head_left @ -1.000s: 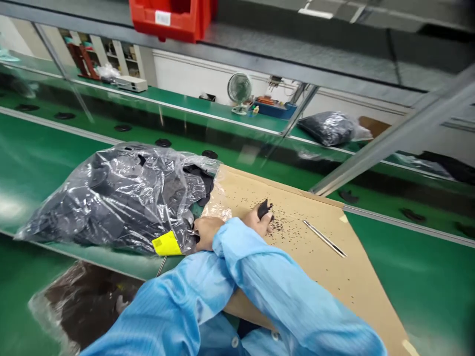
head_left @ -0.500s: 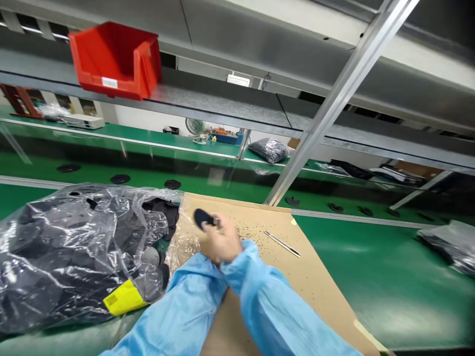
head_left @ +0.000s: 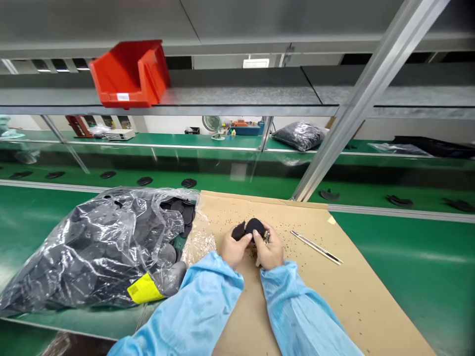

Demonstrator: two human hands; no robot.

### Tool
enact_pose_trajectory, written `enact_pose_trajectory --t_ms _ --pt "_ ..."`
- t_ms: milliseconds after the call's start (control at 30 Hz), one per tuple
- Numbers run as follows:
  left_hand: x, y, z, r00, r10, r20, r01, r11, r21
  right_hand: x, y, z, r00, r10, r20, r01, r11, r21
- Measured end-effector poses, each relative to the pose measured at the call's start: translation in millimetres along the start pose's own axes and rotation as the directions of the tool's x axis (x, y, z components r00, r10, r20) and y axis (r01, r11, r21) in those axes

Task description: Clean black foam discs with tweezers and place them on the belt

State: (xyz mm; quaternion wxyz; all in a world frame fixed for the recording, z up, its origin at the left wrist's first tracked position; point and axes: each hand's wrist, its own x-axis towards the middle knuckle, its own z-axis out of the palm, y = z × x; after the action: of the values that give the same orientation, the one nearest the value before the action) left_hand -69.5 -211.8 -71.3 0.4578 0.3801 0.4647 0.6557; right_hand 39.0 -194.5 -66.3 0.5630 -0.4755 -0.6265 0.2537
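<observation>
My left hand is closed on a dark black piece with an uneven upper edge. Close beside it, my right hand pinches a round black pad, its thumb lying on the front. A small shiny metallic item shows at the right fingers; what it is I cannot make out. Both hands are over a brown cardboard sheet strewn with tiny dark bits. To their right on the cardboard lies a slim, pale-edged tool, perhaps metal.
A clear plastic bag full of dark round pads, with a yellow label, lies at left. Behind, several black pads rest along a green belt. A red bin sits on the shelf; a metal post slants at right.
My hands were bunched together, blurred, with one black pad held up; now they are apart side by side, with black pieces in both. The view has turned left and levelled.
</observation>
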Motion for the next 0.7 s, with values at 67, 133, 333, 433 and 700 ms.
enact_pose_trajectory --t_ms 67,133,333,433,700 --pt "-0.7 0.5 -1.2 1.000 -0.009 -0.020 0.009 1.000 0.025 -0.5 -2.9 -1.3 1.000 -0.012 0.028 0.012 1.000 -0.003" --pt "-0.8 0.1 -2.1 0.999 -0.014 -0.051 0.015 1.000 0.026 -0.2 -4.8 -3.9 0.999 -0.012 0.034 0.012 1.000 -0.023" --pt "-2.0 0.1 -2.4 0.998 -0.015 -0.053 0.012 0.999 -0.048 0.5 -8.6 -12.7 0.994 0.048 0.096 -0.046 0.999 -0.026" --pt "-3.9 3.0 -1.6 0.999 -0.003 -0.038 0.001 0.998 -0.059 0.7 -13.7 -15.1 0.992 0.066 0.107 -0.065 0.998 -0.018" --pt "-3.5 22.3 0.1 0.964 -0.257 -0.069 0.224 0.923 -0.313 -2.3 -19.1 -16.0 0.993 0.113 0.017 -0.114 0.991 0.073"
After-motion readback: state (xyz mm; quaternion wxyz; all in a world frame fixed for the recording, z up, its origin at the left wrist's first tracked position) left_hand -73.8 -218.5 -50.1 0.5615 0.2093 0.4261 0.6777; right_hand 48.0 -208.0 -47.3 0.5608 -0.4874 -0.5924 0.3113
